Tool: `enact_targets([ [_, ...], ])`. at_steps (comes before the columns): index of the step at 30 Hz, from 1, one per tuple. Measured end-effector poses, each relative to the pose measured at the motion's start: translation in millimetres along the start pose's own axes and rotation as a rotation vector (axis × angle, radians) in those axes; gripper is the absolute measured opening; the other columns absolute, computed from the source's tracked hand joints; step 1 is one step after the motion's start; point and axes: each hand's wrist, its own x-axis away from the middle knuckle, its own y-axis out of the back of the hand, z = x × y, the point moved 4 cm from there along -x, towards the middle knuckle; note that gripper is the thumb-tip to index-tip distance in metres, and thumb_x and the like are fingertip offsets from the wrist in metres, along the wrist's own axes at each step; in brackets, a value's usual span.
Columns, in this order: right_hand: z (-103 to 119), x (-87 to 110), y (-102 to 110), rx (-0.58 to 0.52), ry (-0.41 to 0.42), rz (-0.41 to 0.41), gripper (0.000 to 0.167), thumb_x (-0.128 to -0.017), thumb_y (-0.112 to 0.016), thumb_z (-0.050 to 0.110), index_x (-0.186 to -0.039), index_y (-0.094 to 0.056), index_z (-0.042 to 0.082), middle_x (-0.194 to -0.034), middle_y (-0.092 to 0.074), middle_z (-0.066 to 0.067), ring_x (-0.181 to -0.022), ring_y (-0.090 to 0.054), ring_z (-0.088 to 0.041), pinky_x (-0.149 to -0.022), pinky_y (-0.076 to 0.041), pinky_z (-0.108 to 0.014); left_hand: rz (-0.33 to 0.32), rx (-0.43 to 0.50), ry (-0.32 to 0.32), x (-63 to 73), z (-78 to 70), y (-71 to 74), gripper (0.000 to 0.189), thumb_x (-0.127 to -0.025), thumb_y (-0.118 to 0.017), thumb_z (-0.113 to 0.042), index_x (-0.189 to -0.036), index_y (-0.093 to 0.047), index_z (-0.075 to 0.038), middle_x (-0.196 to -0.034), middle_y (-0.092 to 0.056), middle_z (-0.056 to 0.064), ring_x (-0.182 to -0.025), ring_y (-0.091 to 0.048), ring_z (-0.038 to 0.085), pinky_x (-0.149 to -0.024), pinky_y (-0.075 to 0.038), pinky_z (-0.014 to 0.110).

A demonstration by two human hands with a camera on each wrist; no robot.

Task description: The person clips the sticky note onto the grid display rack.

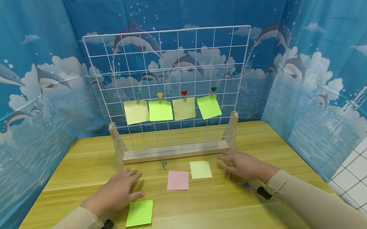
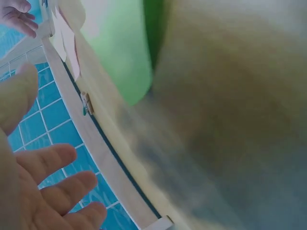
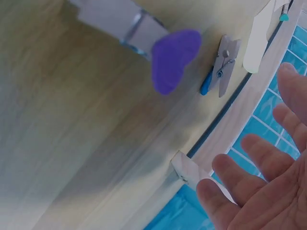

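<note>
My left hand (image 1: 116,189) is over the table with its fingers spread and holds nothing. Just in front of its wrist lies a bright green sticky note (image 1: 139,213), its thumb near the top edge. My right hand (image 1: 245,164), also empty with fingers extended, hovers by the right foot of the wire grid. Below it lies a clothespin with a blue end (image 3: 224,67), partly hidden in the head view. A clothespin with a purple heart (image 3: 176,60) lies closer to the right wrist. Between the hands are a pink sticky note (image 1: 177,180) and a pale yellow one (image 1: 201,169).
A white wire grid (image 1: 180,69) stands upright in a wooden base (image 1: 175,153) at the back. Several yellow and green notes hang on it by heart clothespins, one with a red heart (image 1: 184,93). A small teal-topped clothespin (image 1: 164,165) lies before the base. Dolphin-print curtains surround the table.
</note>
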Motion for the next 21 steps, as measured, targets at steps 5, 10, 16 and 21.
enact_targets([
  [5, 0, 0.2, -2, 0.005, 0.016, 0.026, 0.049, -0.104, -0.068, 0.028, -0.150, -0.060, 0.012, -0.157, -0.052, -0.023, -0.139, -0.055, -0.048, -0.112, -0.046, -0.063, 0.040, 0.034, 0.022, 8.3, 2.7, -5.1, 0.071, -0.099, -0.069, -0.052, -0.151, -0.056, -0.005, -0.158, -0.050, 0.023, -0.150, -0.041, 0.049, -0.121, -0.033, 0.067],
  [10, -1, -0.4, -4, -0.002, 0.015, 0.060, 0.046, -0.101, -0.072, 0.029, -0.145, -0.066, 0.013, -0.155, -0.055, -0.023, -0.138, -0.056, -0.049, -0.112, -0.046, -0.064, 0.072, 0.059, 0.037, 13.7, 7.8, -10.1, 0.069, -0.098, -0.072, -0.052, -0.148, -0.058, -0.007, -0.155, -0.055, 0.019, -0.148, -0.046, 0.046, -0.121, -0.035, 0.065],
  [16, -3, -1.9, -9, -0.010, 0.001, 0.091, 0.045, -0.100, -0.074, 0.027, -0.143, -0.068, 0.015, -0.148, -0.063, -0.017, -0.137, -0.059, -0.042, -0.111, -0.048, -0.060, 0.071, 0.066, 0.006, 18.4, 11.4, -13.3, 0.062, -0.094, -0.076, -0.051, -0.136, -0.066, -0.007, -0.140, -0.066, 0.012, -0.135, -0.059, 0.039, -0.115, -0.044, 0.061],
  [21, -5, -2.6, -13, 0.014, -0.009, 0.102, 0.044, -0.098, -0.076, 0.027, -0.140, -0.070, 0.017, -0.141, -0.070, -0.008, -0.130, -0.066, -0.034, -0.106, -0.054, -0.054, 0.074, 0.100, -0.003, 19.1, 15.1, -16.9, 0.056, -0.090, -0.080, -0.053, -0.126, -0.070, -0.011, -0.127, -0.069, 0.004, -0.119, -0.066, 0.030, -0.104, -0.052, 0.054],
])
